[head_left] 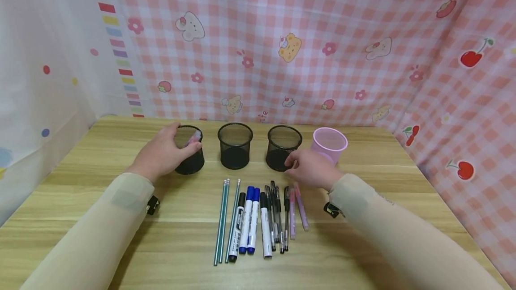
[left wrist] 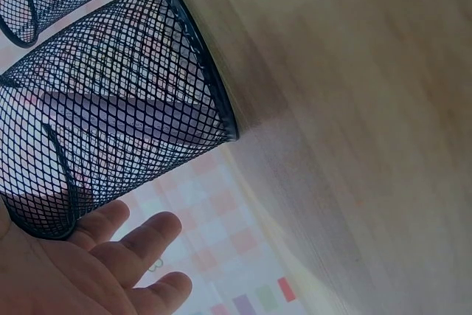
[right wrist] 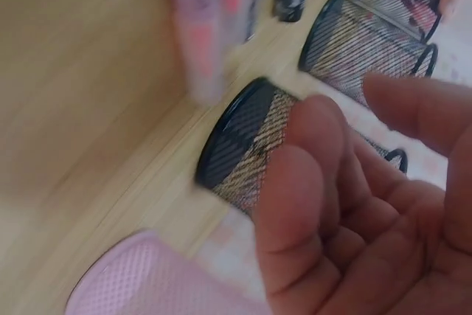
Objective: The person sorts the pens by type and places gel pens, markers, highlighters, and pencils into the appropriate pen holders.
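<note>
A purple pen [head_left: 195, 138] stands tilted inside the leftmost black cup [head_left: 192, 164], with its upper end by the right side of the rim. This cup is upright near the far edge of the table [head_left: 80, 200], toward the far left corner.

The left hand [head_left: 161, 151] is around the rim: the thumb is in front, and other fingers go behind. In the left wrist view the fingers are parted and only softly bent, outside the mesh; I see nothing gripped, though the thumb is hidden there. I think the pen is now best left to lean on the wall, and the thumb should rise free of the rim first, because such a light cup could tip easily.

The right hand [head_left: 314, 169] has its fingers loosely curled, with a gap to the thumb, and holds nothing. It is just beside the third black cup [head_left: 276, 158]; whether it touches, I cannot tell. It is wise to keep it away from this wall.

Two more purple pens [head_left: 292, 218] lie nearby, at the right end of the row of pens and pencils. Farther out, the pink cup [head_left: 332, 151] stands toward the far right corner.
</note>
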Action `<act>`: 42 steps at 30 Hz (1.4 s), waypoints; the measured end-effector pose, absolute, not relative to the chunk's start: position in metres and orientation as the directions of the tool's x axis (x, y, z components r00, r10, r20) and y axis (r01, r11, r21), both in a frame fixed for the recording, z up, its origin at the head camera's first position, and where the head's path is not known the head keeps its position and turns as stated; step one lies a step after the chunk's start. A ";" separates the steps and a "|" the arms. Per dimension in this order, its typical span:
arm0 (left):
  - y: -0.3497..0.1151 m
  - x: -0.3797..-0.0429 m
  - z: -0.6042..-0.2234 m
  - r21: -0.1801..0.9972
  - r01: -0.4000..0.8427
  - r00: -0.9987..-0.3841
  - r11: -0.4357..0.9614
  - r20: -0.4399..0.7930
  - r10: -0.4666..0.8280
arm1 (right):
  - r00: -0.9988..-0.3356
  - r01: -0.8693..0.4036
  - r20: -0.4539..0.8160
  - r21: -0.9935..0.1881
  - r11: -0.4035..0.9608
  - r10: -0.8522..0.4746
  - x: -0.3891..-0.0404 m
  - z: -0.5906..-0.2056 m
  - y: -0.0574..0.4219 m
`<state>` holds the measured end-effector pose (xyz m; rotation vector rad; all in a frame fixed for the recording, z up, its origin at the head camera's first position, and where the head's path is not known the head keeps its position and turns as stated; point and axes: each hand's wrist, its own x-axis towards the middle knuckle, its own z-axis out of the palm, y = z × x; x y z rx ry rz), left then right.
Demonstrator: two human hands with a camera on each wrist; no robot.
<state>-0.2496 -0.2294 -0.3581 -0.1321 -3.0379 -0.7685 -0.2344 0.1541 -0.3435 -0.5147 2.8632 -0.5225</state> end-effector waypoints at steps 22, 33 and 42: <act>-0.229 -0.249 -0.359 0.464 0.072 -0.997 0.883 0.016 0.073 | -0.871 -0.266 -0.312 -0.349 0.899 -0.379 -0.222 -0.363 0.177; -0.228 -0.249 -0.359 0.460 0.063 -0.998 0.886 0.006 0.068 | -0.873 -0.181 -0.362 -0.384 0.906 -0.328 -0.221 -0.366 0.176; -0.228 -0.249 -0.358 0.457 0.063 -0.998 0.887 0.008 0.067 | -0.873 -0.119 -0.392 -0.409 0.905 -0.291 -0.218 -0.368 0.175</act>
